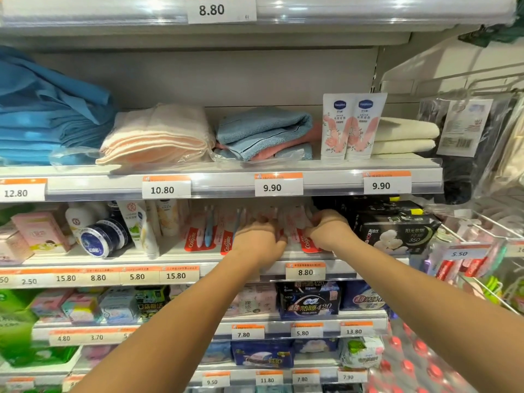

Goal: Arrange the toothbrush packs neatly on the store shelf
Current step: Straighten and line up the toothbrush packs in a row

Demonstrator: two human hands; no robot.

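Several red-and-white toothbrush packs stand upright in a row on the second shelf, under the 9.90 tag. My left hand is curled over the packs in the middle of the row. My right hand grips the packs at the row's right end, fingers tucked behind them. Both hands press on the same bunch of packs, which lean slightly. The packs between my hands are partly hidden.
Black tissue boxes sit right of the packs, and tubes and a round blue tin sit to their left. Folded towels and two lotion tubes fill the shelf above. Hanging goods on wire hooks jut out at right.
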